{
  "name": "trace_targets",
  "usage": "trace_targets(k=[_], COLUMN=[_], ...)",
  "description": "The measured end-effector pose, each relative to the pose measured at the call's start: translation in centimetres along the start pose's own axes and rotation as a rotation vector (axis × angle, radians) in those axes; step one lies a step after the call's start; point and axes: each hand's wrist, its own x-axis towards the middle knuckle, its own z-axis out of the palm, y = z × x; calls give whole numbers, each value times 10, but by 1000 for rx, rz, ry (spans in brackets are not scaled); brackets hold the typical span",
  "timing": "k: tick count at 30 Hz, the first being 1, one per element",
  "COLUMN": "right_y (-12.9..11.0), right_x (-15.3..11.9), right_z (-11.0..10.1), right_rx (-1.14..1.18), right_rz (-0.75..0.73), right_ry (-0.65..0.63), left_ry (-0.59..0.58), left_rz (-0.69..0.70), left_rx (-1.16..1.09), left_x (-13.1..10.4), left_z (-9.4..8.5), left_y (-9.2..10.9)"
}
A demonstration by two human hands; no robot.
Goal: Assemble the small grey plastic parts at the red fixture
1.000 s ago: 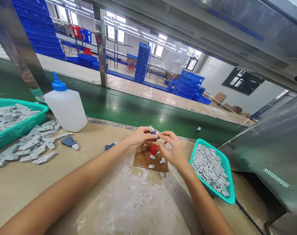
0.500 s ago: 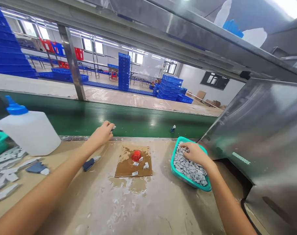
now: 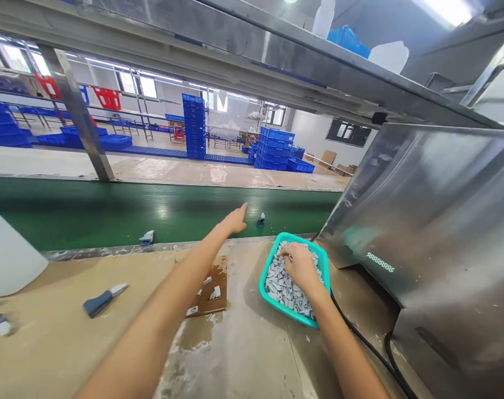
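My left hand (image 3: pixel 235 220) reaches over the green conveyor belt (image 3: pixel 185 213), its index finger stretched out and nothing visible in it. Just right of its fingertips stands a small dark-blue and white piece (image 3: pixel 260 219), apart from the hand. Another blue-grey piece (image 3: pixel 147 238) lies at the belt's near edge. My right hand (image 3: pixel 298 265) is inside the teal basket (image 3: pixel 266 293), fingers curled together on the small grey plastic pieces (image 3: pixel 283 285); whatever they pinch is hidden. Behind my left forearm, a wet brown board (image 3: pixel 220 277) carries several grey pieces.
A dark-blue piece with a pale tip (image 3: pixel 104 299) lies on the table at left, near a white bottle (image 3: pixel 10 257), partly out of view. A metal housing (image 3: pixel 405 221) bounds the right side, with black cables (image 3: pixel 364 343) below. A metal shelf (image 3: pixel 235 50) crosses overhead.
My left hand has let go of the blue-grey piece at the belt's near edge and moved right, towards the standing piece. My right hand stays in the basket. The view has turned right.
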Motion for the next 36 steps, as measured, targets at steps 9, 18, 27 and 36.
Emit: trace_targets(k=[9, 18, 27, 36], right_y=[8, 14, -16, -113], right_x=[2, 1, 6, 30], right_z=[3, 5, -14, 19], right_rx=[173, 384, 907, 1343], right_rz=[19, 62, 285, 125], right_ry=[97, 139, 87, 40], left_ry=[44, 46, 25, 147], left_rz=[-83, -47, -224, -328], left_rx=[-185, -558, -1397, -1623], left_x=[26, -55, -182, -187], left_z=[33, -26, -61, -69], left_y=[27, -3, -39, -61])
